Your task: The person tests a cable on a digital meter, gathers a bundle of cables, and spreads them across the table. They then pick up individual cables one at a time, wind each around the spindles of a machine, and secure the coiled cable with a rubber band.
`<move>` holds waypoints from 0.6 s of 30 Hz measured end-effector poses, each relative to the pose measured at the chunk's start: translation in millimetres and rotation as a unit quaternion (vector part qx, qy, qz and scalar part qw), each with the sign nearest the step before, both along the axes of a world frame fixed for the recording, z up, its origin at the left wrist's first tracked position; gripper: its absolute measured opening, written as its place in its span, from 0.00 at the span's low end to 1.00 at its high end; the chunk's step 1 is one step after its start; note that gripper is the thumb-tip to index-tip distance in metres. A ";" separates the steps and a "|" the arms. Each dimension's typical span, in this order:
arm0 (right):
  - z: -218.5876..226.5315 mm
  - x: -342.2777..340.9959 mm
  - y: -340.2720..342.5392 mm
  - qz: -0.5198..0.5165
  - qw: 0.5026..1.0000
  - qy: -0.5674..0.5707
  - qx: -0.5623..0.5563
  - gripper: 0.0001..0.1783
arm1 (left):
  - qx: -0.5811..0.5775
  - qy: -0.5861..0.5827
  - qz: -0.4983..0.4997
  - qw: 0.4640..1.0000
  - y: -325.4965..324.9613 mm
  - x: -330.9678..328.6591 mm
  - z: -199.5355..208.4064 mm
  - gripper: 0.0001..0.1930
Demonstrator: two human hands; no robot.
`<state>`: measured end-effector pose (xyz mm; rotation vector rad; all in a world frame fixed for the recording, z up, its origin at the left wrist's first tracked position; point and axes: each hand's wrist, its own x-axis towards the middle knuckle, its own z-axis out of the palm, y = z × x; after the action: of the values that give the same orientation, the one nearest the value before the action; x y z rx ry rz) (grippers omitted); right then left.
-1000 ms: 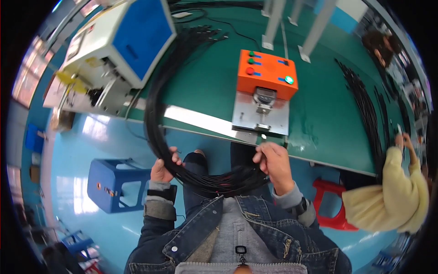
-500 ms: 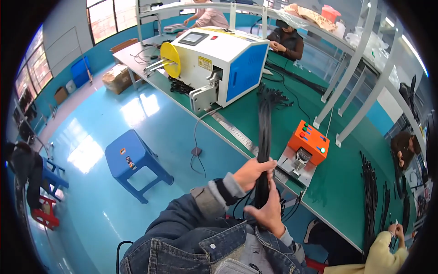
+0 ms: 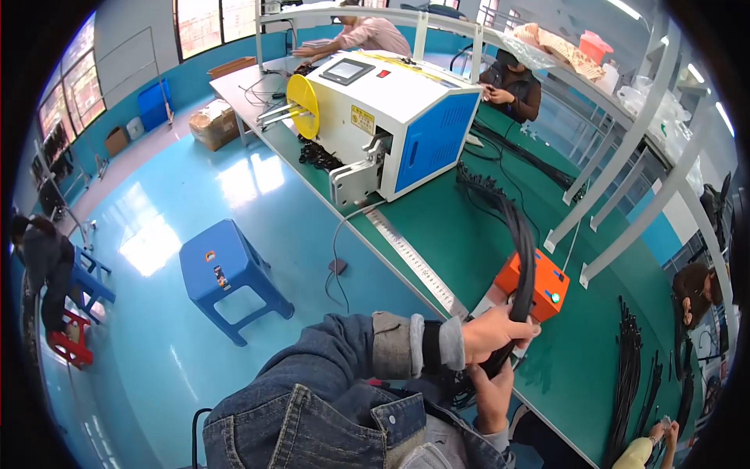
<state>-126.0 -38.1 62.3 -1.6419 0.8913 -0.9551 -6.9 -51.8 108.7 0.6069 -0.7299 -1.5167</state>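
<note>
On a clock face over the view, the green-topped workbench (image 3: 574, 352) runs from 11 to 4 o'clock. A white-and-blue cable-processing machine (image 3: 383, 117) stands on it at 12; the far end of a long black cable bundle (image 3: 523, 234) rests at 2, an orange control box (image 3: 509, 273) sits between 3 and 4, and a metal ruler (image 3: 414, 262) and loose black cables (image 3: 627, 356) lie toward 4. The glossy blue floor (image 3: 168, 313) bears a blue plastic stool (image 3: 223, 258) near 9 and a cardboard box (image 3: 214, 125) at 10.

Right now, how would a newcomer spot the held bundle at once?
From the white machine, look right along the green table to the orange box. In this view, the bundle crosses in front of it, down into the left hand. Unlike the straighter black bundle lying farther right, this one bends and is gripped.
</note>
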 end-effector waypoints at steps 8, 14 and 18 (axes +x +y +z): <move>37.4 5.5 -30.3 0.224 0.931 -0.145 0.250 0.14 | 0.073 0.078 -0.100 0.989 -96.2 86.0 76.8 0.10; 92.1 19.2 -22.4 0.236 0.891 -0.228 0.315 0.16 | 0.177 0.114 0.004 0.978 -190.5 116.9 143.8 0.10; 123.3 18.1 -13.2 0.280 0.871 -0.259 0.308 0.15 | 0.062 0.211 -0.067 0.973 -196.6 116.9 186.3 0.07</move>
<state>-107.9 -51.2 185.6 -0.9230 0.2606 -0.5625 110.0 -248.4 295.0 0.3122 -0.3555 -1.7527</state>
